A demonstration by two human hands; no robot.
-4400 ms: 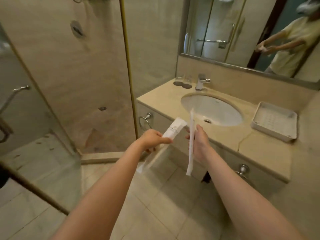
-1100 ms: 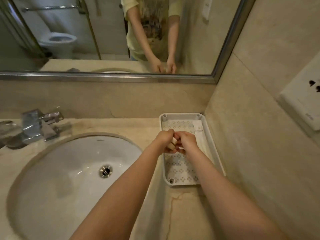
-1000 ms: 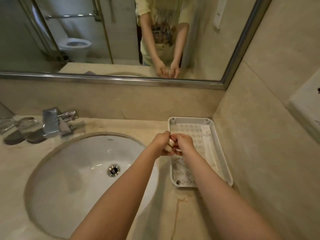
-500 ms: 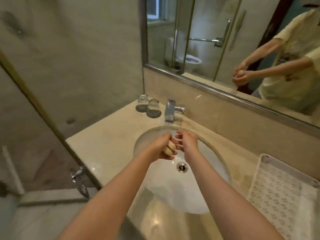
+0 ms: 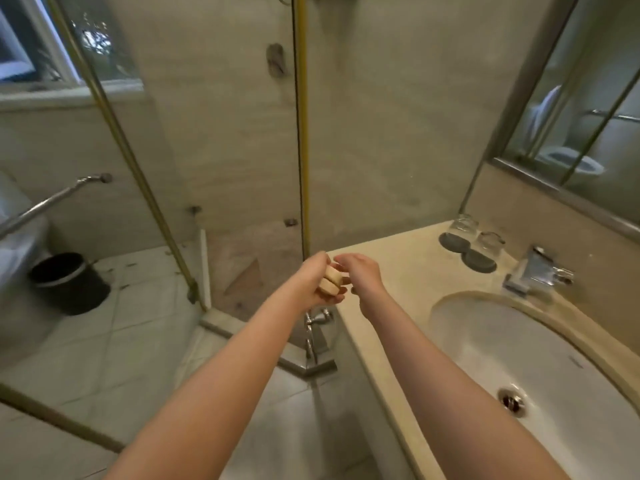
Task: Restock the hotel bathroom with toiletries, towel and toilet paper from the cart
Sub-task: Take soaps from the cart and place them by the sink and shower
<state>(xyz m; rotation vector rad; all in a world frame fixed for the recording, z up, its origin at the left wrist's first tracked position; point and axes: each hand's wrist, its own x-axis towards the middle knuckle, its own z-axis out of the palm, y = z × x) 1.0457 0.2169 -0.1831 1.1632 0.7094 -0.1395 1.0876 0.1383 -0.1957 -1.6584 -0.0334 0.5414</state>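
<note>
Fingers [image 5: 335, 299] of L hand [image 5: 311, 282] are curled up from below around small beige pieces [image 5: 329, 280], which sit stacked in the hollow of the hand; at least two pieces show, type not identifiable. R hand [image 5: 362, 277] is just beside L hand, palm down, w/ its fingers [image 5: 341, 263] loosely bent and their tips at the top of the stack; whether they pinch a piece or only touch it cannot be told. Both hands are held in the air, clear of any surface, approx. over the near L corner of the vanity counter [image 5: 398, 268] and in front of the gold-edged glass shower partition [image 5: 302, 133]. Both forearms are bare. Sink basin [image 5: 502, 351] is set into the counter to the R, w/ drain [image 5: 511, 400] at its low point and chrome faucet [image 5: 535, 271] behind it. Two glasses [image 5: 459, 228] stand on dark coasters near the back L of the counter, just L of the faucet. Mirror [image 5: 588, 109] is on the wall above. Chrome fitting [image 5: 317, 320] is fixed to the counter front below the hands. Black bin [image 5: 67, 282] stands on the tiled floor at far L, below a chrome grab bar [image 5: 52, 199]. Window [image 5: 34, 46] is at upper L.
</note>
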